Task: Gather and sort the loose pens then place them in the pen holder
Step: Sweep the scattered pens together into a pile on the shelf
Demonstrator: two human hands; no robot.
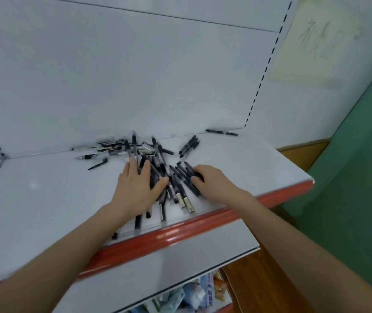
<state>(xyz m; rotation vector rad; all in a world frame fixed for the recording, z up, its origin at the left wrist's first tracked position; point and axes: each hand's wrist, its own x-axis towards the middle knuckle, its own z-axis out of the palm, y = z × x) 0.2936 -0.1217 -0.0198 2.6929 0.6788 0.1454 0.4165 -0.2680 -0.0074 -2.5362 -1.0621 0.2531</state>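
Several black pens lie in a loose pile on a white shelf. My left hand lies flat on the pile's left side, fingers straight and spread over the pens. My right hand rests on the pile's right side with its fingers curled round a few pens. A small group of pens lies behind the pile to the right, and a single pen sits at the back right corner. More pens are scattered at the back left. No pen holder is in view.
The shelf has a red front edge with a clear lip. A white back panel rises behind. Packaged goods sit on a lower shelf. A green wall and a wooden floor are to the right.
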